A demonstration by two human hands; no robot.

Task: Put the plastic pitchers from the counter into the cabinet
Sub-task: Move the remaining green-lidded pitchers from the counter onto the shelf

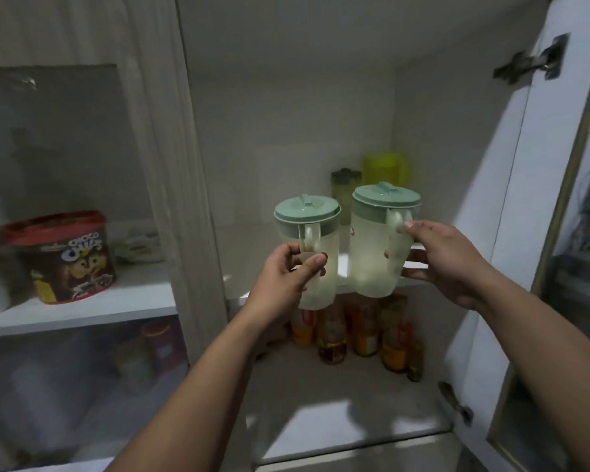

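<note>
I hold two pale translucent plastic pitchers with mint-green lids in front of the open cabinet. My left hand (288, 270) grips the handle of the left pitcher (315, 233), which hangs just before the upper shelf's front edge (234, 296). My right hand (447, 260) is closed on the handle of the right pitcher (375, 247), a little higher and partly over the shelf. Both pitchers are upright and close together, nearly touching. Behind them on the shelf stand a yellow-green pitcher (385, 168) and a dark-lidded green container (344, 185).
Several sauce bottles (355, 332) stand on the lower shelf beneath the pitchers. The cabinet door (511, 199) is swung open at the right. Behind the glass at the left, a red-lidded chocolate cereal tub (69, 257) sits on a shelf.
</note>
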